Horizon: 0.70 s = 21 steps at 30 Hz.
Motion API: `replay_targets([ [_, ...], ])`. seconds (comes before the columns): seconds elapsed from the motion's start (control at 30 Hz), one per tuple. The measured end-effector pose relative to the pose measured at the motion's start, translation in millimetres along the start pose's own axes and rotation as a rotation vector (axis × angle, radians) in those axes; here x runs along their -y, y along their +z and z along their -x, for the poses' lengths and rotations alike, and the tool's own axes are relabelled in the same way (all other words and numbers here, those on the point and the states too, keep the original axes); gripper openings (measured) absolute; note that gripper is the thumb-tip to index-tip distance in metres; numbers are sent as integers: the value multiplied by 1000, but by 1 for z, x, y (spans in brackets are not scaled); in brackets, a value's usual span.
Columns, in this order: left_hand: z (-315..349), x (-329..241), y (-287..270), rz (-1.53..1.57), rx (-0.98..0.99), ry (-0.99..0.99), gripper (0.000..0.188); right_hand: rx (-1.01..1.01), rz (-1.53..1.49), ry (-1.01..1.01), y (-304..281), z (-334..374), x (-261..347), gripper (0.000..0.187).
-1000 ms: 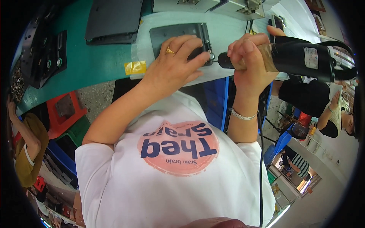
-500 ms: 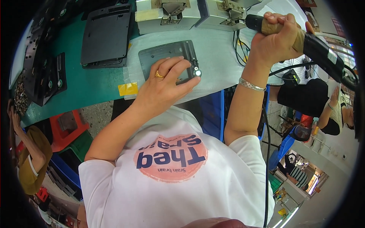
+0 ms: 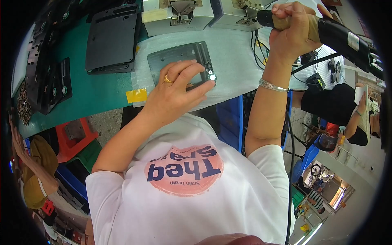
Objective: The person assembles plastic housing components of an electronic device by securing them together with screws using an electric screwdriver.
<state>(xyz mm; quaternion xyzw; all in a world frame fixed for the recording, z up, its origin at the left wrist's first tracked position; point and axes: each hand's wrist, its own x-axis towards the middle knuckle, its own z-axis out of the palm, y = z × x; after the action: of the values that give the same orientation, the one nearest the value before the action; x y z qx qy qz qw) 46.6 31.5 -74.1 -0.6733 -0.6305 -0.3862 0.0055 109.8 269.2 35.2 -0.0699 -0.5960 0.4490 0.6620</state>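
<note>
The dark panel [image 3: 173, 57] lies near the front edge of the counter [image 3: 87, 96]; white sheet [image 3: 233, 61] spreads at its right. The left grip [image 3: 176, 90] rests half-open on the panel; the right grip [image 3: 295, 30] wraps around the black tool [image 3: 342, 37].

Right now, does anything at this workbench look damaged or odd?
Nothing looks plainly damaged. One oddity is the brownish, tape-like wrapping around the black cylindrical tool in the right hand, which looks improvised. The dark-grey flat panel under the left hand shows no obvious break, though partly hidden.
</note>
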Motion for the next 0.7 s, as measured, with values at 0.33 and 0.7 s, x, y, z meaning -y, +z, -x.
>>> replay_targets([
  [0.33,0,-2,-29,109,28,-133,48,266,2,160,-17,-25,-7,41],
  [0.7,31,10,-27,-18,-16,-137,42,548,-408,452,-14,70,54,46],
])
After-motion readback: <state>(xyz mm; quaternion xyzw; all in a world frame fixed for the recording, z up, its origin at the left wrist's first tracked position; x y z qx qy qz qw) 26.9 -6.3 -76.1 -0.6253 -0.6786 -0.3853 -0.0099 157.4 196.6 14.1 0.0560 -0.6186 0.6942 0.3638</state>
